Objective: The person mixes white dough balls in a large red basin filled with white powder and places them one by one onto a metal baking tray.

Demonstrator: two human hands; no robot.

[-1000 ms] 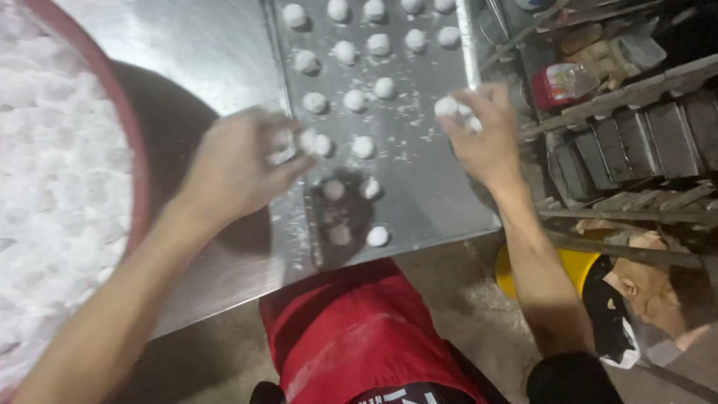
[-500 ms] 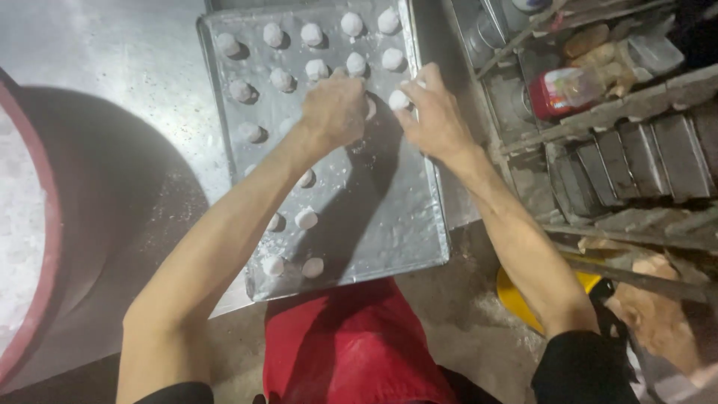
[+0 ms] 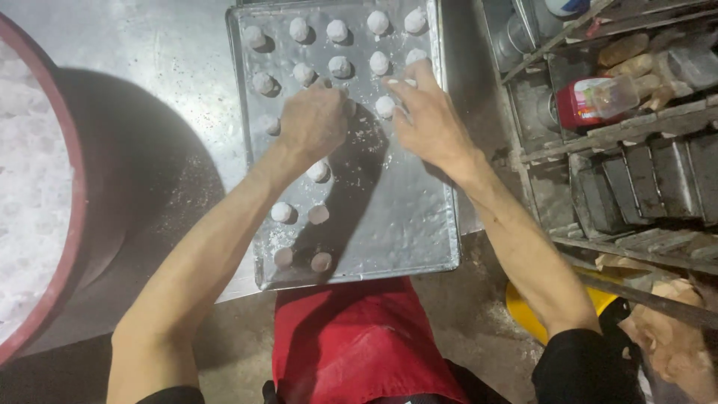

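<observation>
On the metal tray (image 3: 419,224): rows of floured dough balls (image 3: 339,66). Left hand (image 3: 313,123) curled, contents unseen; right hand (image 3: 430,123) spread, fingers touching one ball. Risk: crowded balls may stick together.

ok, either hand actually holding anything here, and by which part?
Cannot be told. The left hand lies knuckles-up on the metal tray, its fingers hidden. The right hand only touches dough balls with its fingertips.

At nine o'clock we see a red-rimmed basin (image 3: 71,187) of white powder on the steel table (image 3: 149,67); at three o'clock, shelves (image 3: 621,127) holding a red-labelled bottle (image 3: 598,101).
</observation>
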